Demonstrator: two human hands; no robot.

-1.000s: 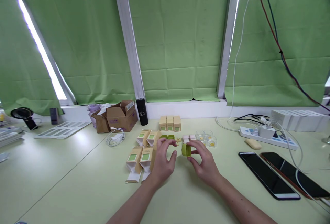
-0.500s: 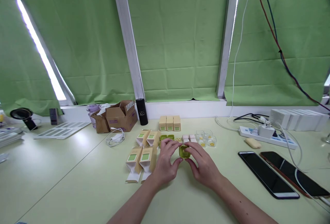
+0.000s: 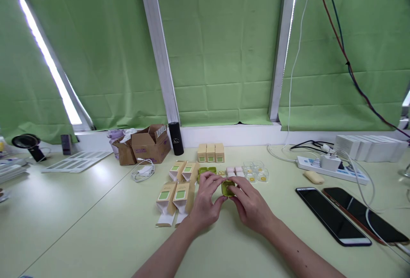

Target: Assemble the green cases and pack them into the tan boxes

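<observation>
A small square green cup [image 3: 226,189] is held between my two hands, its hollow side facing me. My left hand [image 3: 207,199] grips its left edge with thumb and fingers. From the other side, my right hand [image 3: 251,203] grips it, one fingertip reaching into the hollow. Just behind the hands lie more green cups [image 3: 207,170], small yellow pieces [image 3: 221,173], pinkish-white blocks [image 3: 235,170] and clear cups [image 3: 256,170] with yellow bottoms. Left of my left hand stand several beige boxes [image 3: 166,197] with green squares, the front ones with open white flaps.
Three closed beige boxes [image 3: 210,153] stand near the wall, beside a black cylinder [image 3: 176,138] and an open cardboard box [image 3: 151,143]. At right are two phones [image 3: 333,216], a beige oval object [image 3: 314,177], a power strip [image 3: 331,168] with cables and white boxes [image 3: 368,147].
My right fingertip has moved slightly inward, into the green cup's hollow. The cup has shifted a little to the left; my left hand stays nearly still.
</observation>
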